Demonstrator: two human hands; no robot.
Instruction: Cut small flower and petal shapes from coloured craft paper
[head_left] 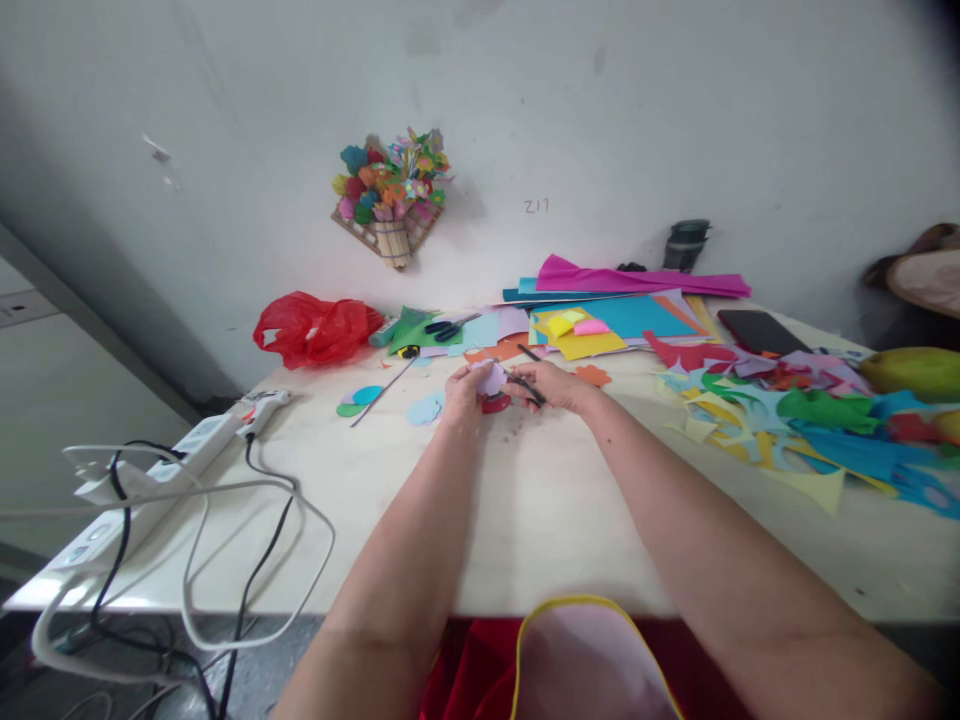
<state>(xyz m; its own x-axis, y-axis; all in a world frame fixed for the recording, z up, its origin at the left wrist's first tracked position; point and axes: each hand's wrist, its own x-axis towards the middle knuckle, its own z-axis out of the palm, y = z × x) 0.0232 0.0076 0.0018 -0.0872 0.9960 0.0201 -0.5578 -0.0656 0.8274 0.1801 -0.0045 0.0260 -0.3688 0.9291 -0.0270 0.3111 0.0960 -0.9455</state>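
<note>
Nearest: a yellow-trimmed apron is seen at the front edge of the pale table. Left side is taken up by a long power strip, a smaller power strip and tangled cables. Right side is covered by multicoloured paper scraps.

Centre: a lilac paper piece is pinched by the left hand, held just above the table between both hands. Dark-handled scissors are gripped by the right hand. Blades seem to be set at the paper's edge; too small to tell whether they are closed on it.

Beside the left hand, a light blue paper flower is laid, with green and blue discs farther left. An orange paper flower is partly covered by the right wrist.

Behind: a 2nd pair of scissors, a red plastic bag, stacked coloured sheets and a phone are lined up. A flower basket is mounted on the wall, marked "217".
</note>
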